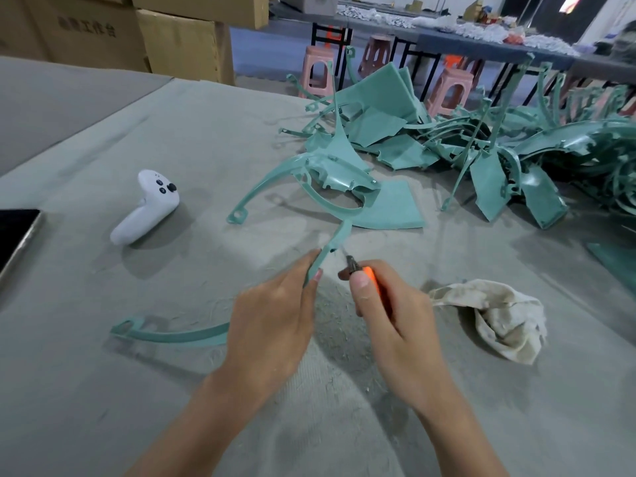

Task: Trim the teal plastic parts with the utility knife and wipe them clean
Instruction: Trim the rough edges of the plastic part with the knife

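My left hand (pixel 272 318) grips a thin curved teal plastic part (pixel 172 336); one arm of it runs left along the table to a loop end, the other rises between my fingers toward the middle. My right hand (pixel 392 311) holds an orange utility knife (pixel 373 280), its blade tip just right of the raised arm. A larger teal part (pixel 330 180) lies beyond my hands. A heap of teal parts (pixel 516 146) fills the right back of the table. A dirty white rag (pixel 499 318) lies crumpled to the right of my right hand.
A white game-style controller (pixel 148 208) lies at the left on the grey cloth-covered table (pixel 103 390). A dark tablet edge (pixel 17 235) shows at the far left. Cardboard boxes (pixel 137 32) stand behind; pink stools (pixel 318 70) and another table are in the background.
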The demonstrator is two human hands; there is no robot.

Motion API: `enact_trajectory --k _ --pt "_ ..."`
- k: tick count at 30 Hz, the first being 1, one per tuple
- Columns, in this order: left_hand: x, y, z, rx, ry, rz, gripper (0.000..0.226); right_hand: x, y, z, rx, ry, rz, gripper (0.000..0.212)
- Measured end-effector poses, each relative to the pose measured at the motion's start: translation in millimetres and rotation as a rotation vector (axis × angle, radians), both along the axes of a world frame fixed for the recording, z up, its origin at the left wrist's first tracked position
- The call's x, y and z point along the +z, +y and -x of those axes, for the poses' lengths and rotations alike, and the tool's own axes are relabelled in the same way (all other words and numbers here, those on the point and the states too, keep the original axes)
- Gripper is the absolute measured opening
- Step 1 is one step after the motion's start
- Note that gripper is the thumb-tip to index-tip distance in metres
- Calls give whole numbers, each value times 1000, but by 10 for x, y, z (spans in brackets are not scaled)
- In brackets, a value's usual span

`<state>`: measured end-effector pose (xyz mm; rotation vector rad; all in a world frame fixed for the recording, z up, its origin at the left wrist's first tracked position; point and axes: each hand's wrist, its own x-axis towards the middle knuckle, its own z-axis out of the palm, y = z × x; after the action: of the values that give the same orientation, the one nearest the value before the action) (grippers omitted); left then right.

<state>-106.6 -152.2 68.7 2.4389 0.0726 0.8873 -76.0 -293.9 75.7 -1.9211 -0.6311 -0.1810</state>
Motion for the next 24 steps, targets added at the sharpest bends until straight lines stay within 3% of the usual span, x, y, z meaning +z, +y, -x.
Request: enact_trajectory --k 13,24 --pt "2 -13 26 1 -85 7 33 -76 67 -33 -56 -11 40 38" --pt "17 -10 29 17 -78 32 32 -39 112 60 90 -44 -44 47"
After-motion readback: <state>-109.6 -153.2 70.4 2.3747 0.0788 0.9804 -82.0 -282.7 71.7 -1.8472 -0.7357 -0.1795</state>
